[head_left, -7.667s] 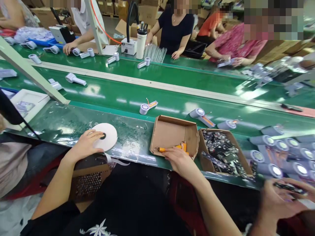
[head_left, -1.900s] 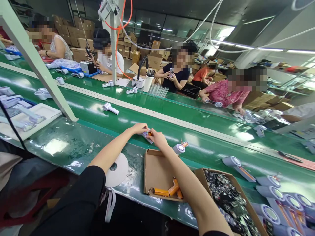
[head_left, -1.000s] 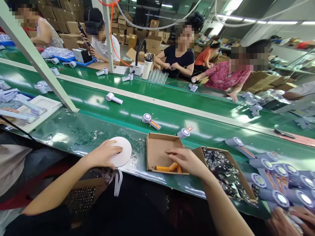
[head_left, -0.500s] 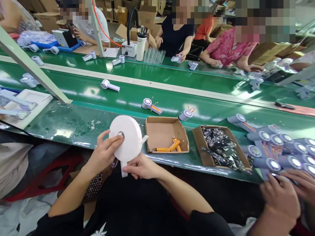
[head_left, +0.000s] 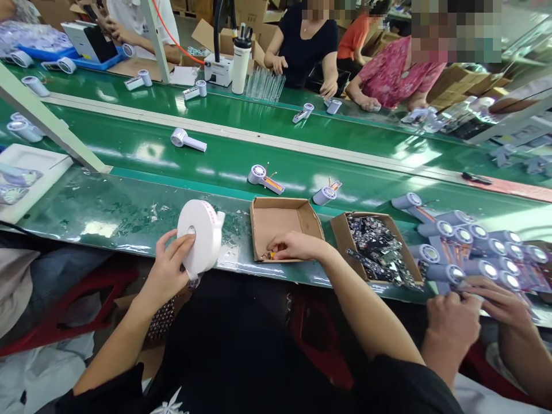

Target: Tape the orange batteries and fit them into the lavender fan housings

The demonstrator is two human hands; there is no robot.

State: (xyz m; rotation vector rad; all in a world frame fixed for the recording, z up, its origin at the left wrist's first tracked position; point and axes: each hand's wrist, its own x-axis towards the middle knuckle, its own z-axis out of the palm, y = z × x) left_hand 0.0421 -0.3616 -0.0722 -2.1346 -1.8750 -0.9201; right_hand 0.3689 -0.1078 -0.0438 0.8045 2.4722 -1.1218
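Observation:
My left hand (head_left: 175,261) is closed on a large roll of white tape (head_left: 196,238), fingers at its core, held over the near edge of the bench. A short tape end stands out at the roll's upper right. My right hand (head_left: 291,247) reaches into a shallow cardboard box (head_left: 282,215), its fingers pinched at an orange battery (head_left: 271,255) by the near wall. Most of that battery is hidden by the fingers. Beyond the box, on the green belt, lie a handheld fan body with an orange battery in its handle (head_left: 265,179) and another fan body (head_left: 325,195).
A second box of small circuit boards (head_left: 383,247) stands to the right. Past it are many fan bodies (head_left: 478,267) and a co-worker's hands (head_left: 457,316). A white tray (head_left: 43,190) and a slanted post (head_left: 56,123) are at left. Other people sit across the belt.
My right hand has left the hanging tape strip and moved right into the cardboard box, onto a battery. The tape roll has turned and shifted slightly left.

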